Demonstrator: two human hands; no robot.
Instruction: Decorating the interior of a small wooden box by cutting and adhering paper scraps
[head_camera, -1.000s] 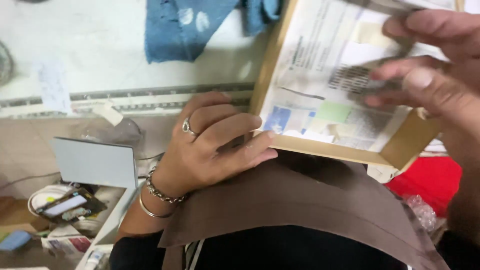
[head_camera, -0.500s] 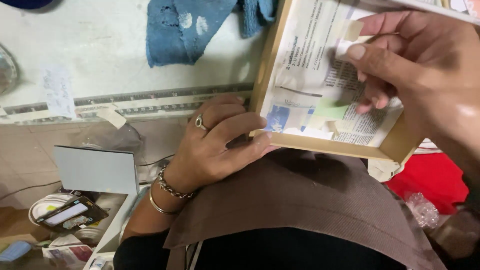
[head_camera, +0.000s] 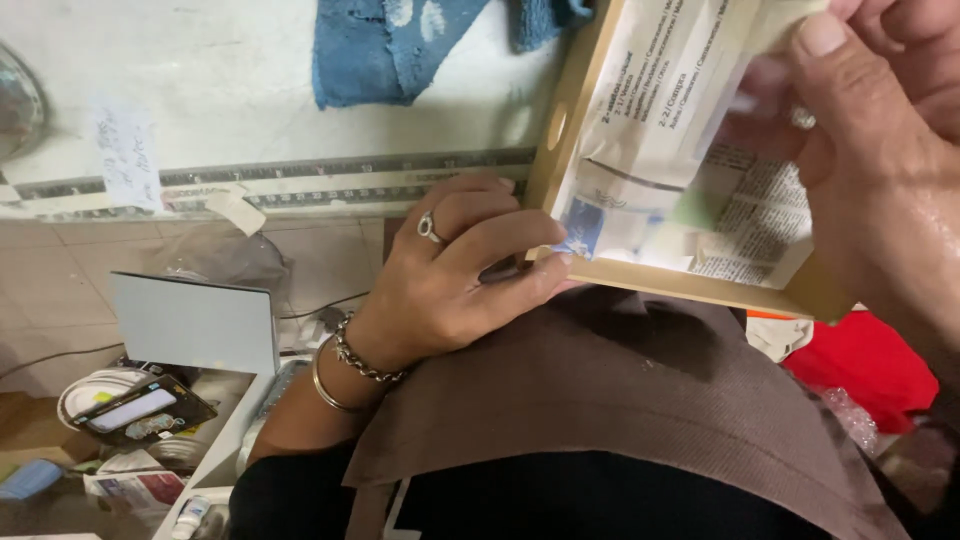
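Observation:
My left hand (head_camera: 455, 270), with a ring and bracelets, grips the lower left corner of a light wooden frame (head_camera: 690, 285) that rests against my brown apron (head_camera: 640, 400). Printed paper (head_camera: 665, 150) lies inside the frame. My right hand (head_camera: 880, 170) is close to the camera at the upper right, its fingers pinching a piece of the paper near the frame's top. The frame's upper and right parts are cut off or hidden by that hand.
A pale worktable (head_camera: 250, 80) with a ruler strip along its edge carries a blue cloth (head_camera: 400, 45). Below left stand a grey box (head_camera: 195, 320), a phone (head_camera: 135, 410) on a plate and clutter. Red fabric (head_camera: 865, 355) lies at the right.
The view has moved closer to the frame. My right hand has risen from the middle of the paper to its top and now pinches it. My left hand keeps its grip on the corner.

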